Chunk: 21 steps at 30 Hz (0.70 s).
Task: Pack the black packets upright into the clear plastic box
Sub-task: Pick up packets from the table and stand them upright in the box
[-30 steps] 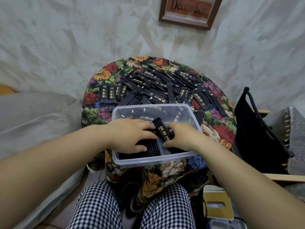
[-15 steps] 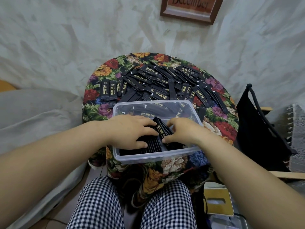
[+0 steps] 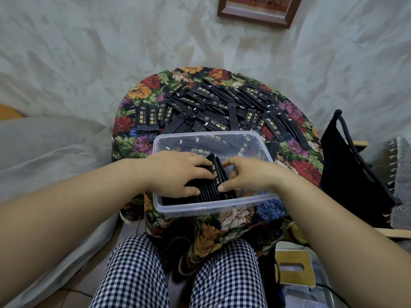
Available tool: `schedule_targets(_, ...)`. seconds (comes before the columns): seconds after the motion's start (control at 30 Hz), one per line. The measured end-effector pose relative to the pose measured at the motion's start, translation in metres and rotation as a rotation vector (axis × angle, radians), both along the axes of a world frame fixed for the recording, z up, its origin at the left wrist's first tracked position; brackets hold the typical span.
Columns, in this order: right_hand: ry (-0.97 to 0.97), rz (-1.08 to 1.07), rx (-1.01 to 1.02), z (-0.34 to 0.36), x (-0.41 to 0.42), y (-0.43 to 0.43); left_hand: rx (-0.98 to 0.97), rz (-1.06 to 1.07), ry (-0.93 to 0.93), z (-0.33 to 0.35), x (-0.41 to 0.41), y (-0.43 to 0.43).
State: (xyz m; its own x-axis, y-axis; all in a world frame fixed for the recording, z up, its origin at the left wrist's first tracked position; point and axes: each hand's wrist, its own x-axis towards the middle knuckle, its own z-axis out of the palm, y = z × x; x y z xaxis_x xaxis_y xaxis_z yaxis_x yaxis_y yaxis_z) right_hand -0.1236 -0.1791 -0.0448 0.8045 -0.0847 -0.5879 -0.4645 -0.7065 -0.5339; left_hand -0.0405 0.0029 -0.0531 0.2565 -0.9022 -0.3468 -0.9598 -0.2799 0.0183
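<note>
Standing on edge in the near left part of the box (image 3: 213, 205), a row of packets (image 3: 206, 194) runs under both hands. The left hand (image 3: 175, 172) lies flat across the row's left part. Its fingers are nearly straight and close together, with the tips reaching the tilted packets at the row's right end, and its thumb stretches along the near side. The right hand (image 3: 246, 174) meets it from the other side: its fingers curl over the tops of those end packets and its thumb presses their near edge, so it pinches them. These end packets lean rather than stand straight, and one shows gold print in the gap between the hands. A few more packets show through the far clear wall; whether they lie inside or behind I cannot tell. The box sits at the near edge of a floral table (image 3: 300, 172), and a loose pile (image 3: 211, 107) of like packets lies flat just behind it.
</note>
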Motion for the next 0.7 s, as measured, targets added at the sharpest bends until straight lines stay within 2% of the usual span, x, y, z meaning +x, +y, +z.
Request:
schedule_targets(0.13, -0.012, 0.009, -0.011, 0.001, -0.001, 0.0, 0.0, 0.003, 0.016, 0.001, 0.001, 0.0)
schedule_targets(0.27, -0.005, -0.035, 0.06, 0.001, -0.002, -0.001, -0.009, 0.02, 0.034, 0.002, 0.001, 0.0)
schedule_targets(0.37, -0.007, 0.012, 0.016, 0.001, -0.003, -0.001, -0.005, 0.039, 0.056, 0.003, 0.001, 0.0)
schedule_targets(0.57, 0.025, 0.004, 0.049, 0.007, -0.003, 0.001, 0.032, -0.005, -0.002, 0.005, 0.004, -0.009)
schedule_targets(0.7, -0.033, 0.074, -0.078, 0.004, -0.005, 0.0, 0.115, -0.014, -0.024, 0.002, 0.004, -0.011)
